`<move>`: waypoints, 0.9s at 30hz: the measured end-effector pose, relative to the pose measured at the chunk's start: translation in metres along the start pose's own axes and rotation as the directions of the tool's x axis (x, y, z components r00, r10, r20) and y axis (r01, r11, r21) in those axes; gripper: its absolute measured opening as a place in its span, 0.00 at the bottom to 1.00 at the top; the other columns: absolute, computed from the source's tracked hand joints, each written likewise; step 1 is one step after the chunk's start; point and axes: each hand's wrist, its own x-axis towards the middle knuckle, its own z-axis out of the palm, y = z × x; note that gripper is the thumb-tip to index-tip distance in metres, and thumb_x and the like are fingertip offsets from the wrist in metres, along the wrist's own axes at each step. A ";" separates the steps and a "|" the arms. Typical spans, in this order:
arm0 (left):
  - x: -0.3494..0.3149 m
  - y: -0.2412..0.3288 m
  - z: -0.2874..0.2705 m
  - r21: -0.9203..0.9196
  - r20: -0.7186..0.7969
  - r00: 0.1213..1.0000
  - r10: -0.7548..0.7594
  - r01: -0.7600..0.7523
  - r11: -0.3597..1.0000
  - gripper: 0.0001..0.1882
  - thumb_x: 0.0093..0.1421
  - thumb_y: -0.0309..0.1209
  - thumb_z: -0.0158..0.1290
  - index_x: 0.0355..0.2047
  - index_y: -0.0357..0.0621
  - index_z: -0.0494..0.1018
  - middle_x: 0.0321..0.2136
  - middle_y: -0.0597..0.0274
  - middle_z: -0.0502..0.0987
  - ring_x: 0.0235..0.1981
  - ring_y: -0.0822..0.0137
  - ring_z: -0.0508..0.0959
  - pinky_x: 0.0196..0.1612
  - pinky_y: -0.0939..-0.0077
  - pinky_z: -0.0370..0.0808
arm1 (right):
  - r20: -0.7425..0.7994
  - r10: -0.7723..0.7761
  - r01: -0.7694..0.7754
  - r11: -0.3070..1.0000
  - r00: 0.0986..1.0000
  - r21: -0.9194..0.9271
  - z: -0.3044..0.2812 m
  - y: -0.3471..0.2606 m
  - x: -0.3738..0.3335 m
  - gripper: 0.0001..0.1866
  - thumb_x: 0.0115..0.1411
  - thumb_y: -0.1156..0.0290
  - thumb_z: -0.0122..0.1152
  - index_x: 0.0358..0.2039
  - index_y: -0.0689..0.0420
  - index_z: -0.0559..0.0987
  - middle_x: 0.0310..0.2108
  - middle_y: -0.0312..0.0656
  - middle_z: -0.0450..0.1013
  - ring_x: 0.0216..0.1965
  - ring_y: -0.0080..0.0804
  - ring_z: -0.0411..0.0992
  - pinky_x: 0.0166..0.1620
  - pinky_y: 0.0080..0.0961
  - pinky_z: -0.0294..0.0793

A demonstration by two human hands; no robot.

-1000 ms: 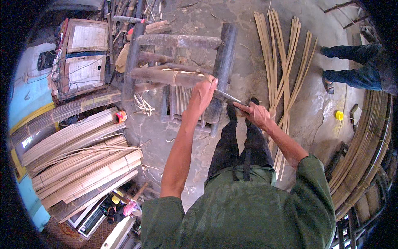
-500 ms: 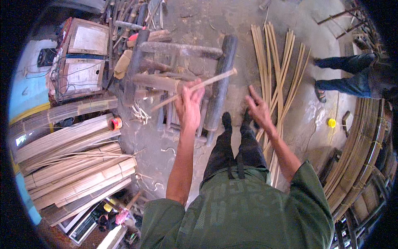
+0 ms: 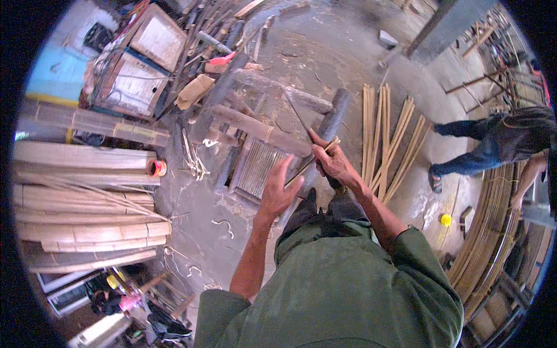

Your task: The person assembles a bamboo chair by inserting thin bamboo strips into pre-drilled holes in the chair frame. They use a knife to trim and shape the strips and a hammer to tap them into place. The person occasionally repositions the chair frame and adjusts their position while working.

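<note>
My right hand (image 3: 337,167) is closed around a knife, whose long, thin dark blade (image 3: 296,111) points up and away to the left. A thin bamboo strip (image 3: 332,142) passes through the same hand, its pale end sticking out above the knuckles and the rest slanting down toward my left hand. My left hand (image 3: 275,196) has its fingers and thumb spread beside the strip's lower part; whether it touches the strip is hard to tell. Just beyond both hands stands a low wooden stand (image 3: 264,129) of thick round bars, with a slatted panel (image 3: 258,174) below.
Long split bamboo strips (image 3: 400,133) lie on the floor to the right. Bundled bamboo slats (image 3: 87,203) are stacked at left, with a red tub (image 3: 156,168) beside them. Another person (image 3: 493,139) stands at far right, near a tied bamboo roll (image 3: 484,217). Shavings (image 3: 194,159) litter the floor.
The bamboo strip, earlier raised in my left hand, now runs through my right hand. My right hand has come left, and my left hand has lowered and spread. The view has shifted.
</note>
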 end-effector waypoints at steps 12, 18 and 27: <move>0.046 0.014 -0.017 -0.887 0.092 0.814 -0.574 0.329 0.324 0.17 0.66 0.29 0.43 0.54 0.38 0.63 0.22 0.69 0.65 0.17 0.76 0.66 0.22 0.78 0.71 | -0.100 -0.384 0.345 0.897 0.918 -0.274 -0.036 -0.082 0.030 0.35 0.56 0.70 0.56 0.65 0.49 0.58 0.30 0.38 0.72 0.26 0.24 0.67 0.32 0.24 0.69; 0.083 0.074 0.026 -0.878 0.032 0.825 -0.564 0.294 0.379 0.15 0.67 0.30 0.42 0.52 0.38 0.64 0.20 0.68 0.63 0.15 0.78 0.62 0.25 0.75 0.75 | 0.106 -0.590 0.489 0.541 0.800 -0.684 -0.105 -0.081 0.047 0.31 0.46 0.70 0.60 0.55 0.43 0.71 0.34 0.46 0.76 0.32 0.46 0.76 0.34 0.40 0.75; 0.102 0.127 0.079 -0.877 0.025 0.786 -0.617 0.313 0.363 0.08 0.67 0.30 0.43 0.35 0.41 0.69 0.18 0.70 0.60 0.14 0.80 0.58 0.20 0.80 0.66 | 0.493 -0.390 0.611 0.285 0.778 -0.739 -0.125 -0.086 0.071 0.14 0.46 0.64 0.60 0.36 0.47 0.78 0.29 0.44 0.76 0.30 0.43 0.77 0.34 0.45 0.76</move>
